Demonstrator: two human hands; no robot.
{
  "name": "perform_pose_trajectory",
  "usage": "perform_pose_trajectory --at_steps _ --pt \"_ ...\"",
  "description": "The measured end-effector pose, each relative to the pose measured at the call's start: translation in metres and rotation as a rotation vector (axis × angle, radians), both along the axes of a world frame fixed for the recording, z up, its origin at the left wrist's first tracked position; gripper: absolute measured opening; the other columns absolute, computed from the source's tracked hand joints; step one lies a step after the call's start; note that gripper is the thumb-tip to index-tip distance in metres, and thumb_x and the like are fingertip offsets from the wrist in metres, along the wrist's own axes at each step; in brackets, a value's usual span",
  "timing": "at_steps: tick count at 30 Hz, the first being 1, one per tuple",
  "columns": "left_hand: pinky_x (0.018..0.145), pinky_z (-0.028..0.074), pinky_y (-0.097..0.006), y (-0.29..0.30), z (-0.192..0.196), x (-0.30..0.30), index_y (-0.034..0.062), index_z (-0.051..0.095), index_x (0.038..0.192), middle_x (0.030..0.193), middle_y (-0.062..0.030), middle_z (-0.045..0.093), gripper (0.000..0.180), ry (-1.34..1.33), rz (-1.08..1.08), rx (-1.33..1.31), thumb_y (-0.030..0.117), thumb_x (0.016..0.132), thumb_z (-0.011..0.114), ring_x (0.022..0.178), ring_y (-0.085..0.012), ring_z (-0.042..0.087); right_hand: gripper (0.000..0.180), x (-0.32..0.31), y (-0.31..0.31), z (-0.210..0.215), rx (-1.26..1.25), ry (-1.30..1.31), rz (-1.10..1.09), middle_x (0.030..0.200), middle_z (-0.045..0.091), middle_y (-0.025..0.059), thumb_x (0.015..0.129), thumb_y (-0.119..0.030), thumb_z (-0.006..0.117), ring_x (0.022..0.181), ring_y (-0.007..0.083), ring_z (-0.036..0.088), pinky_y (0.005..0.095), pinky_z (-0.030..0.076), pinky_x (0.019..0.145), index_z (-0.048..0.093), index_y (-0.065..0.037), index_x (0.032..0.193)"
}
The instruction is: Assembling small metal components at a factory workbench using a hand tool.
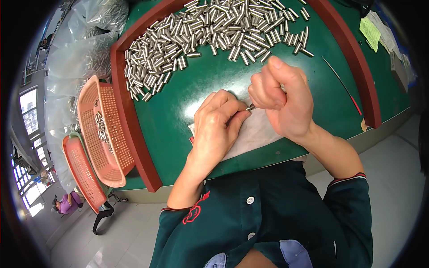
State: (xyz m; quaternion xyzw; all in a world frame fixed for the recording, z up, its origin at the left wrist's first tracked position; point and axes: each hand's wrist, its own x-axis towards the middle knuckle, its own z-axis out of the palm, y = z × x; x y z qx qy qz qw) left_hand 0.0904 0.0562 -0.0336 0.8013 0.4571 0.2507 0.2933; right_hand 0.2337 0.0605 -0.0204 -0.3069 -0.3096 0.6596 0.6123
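My left hand (216,119) has thumb and index pinching a small metal pin (250,107), which pokes out at its 2 o'clock; visible bit runs roughly 8 to 2, toward my right hand (288,100). Right is curled into a fist, pin just off its 9 o'clock; can't tell what's inside. Left is nearer, touching. White cloth (257,134) under both, pile (232,22) at 12, red-handled tool (343,85) at right hand's 3.
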Motion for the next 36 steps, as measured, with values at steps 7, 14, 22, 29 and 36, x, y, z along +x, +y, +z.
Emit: perform_pose_trajectory --at_steps 7,14,22,29,36 --pt "0.056 0.040 -0.033 0.000 -0.003 0.000 0.0018 0.058 0.067 0.066 -0.0063 0.049 0.011 -0.005 -0.020 0.020 0.003 0.062 0.067 0.062 -0.0240 0.048 0.046 -0.002 -0.001 -0.002 0.010 0.012 -0.010 0.041 0.022 -0.0028 0.091 -0.025 0.030 0.040 0.0074 0.015 0.0244 0.014 0.040 0.025 -0.012 0.047" --pt "0.054 0.040 -0.034 0.002 -0.005 0.001 0.0009 0.057 0.067 0.065 -0.0071 0.048 0.011 -0.028 -0.031 0.021 0.001 0.061 0.066 0.061 -0.0243 0.047 0.045 -0.003 -0.004 -0.004 0.069 -0.051 -0.022 0.041 0.022 -0.0026 0.091 -0.023 0.032 0.040 0.0075 0.018 0.0250 0.016 0.041 0.025 -0.011 0.047" --pt "0.054 0.040 -0.034 0.002 -0.002 0.002 0.0010 0.057 0.068 0.066 -0.0078 0.048 0.010 -0.050 -0.029 0.101 -0.001 0.063 0.065 0.061 -0.0256 0.046 0.039 -0.002 -0.004 -0.005 0.171 -0.180 0.015 0.052 0.046 0.0019 0.089 -0.020 0.037 0.046 0.0098 0.038 0.0245 0.030 0.045 0.040 -0.002 0.055" --pt "0.062 0.044 -0.025 -0.004 0.007 -0.013 0.0009 0.054 0.079 0.081 -0.0063 0.057 0.010 -0.567 0.163 -0.413 0.002 0.074 0.062 0.072 -0.0148 0.053 0.044 0.003 -0.005 0.002 0.188 0.022 -0.073 0.043 0.022 -0.0030 0.092 -0.023 0.027 0.041 0.0084 0.016 0.0262 0.017 0.042 0.025 -0.012 0.049" --pt "0.051 0.036 -0.020 0.049 0.025 -0.040 0.0038 0.052 0.089 0.075 -0.0038 0.050 0.015 -1.023 0.267 -0.812 0.018 0.085 0.049 0.060 -0.0106 0.046 0.044 0.012 -0.002 0.008 0.066 0.127 -0.068 0.042 0.021 -0.0033 0.091 -0.025 0.028 0.040 0.0078 0.013 0.0255 0.015 0.042 0.023 -0.014 0.048"
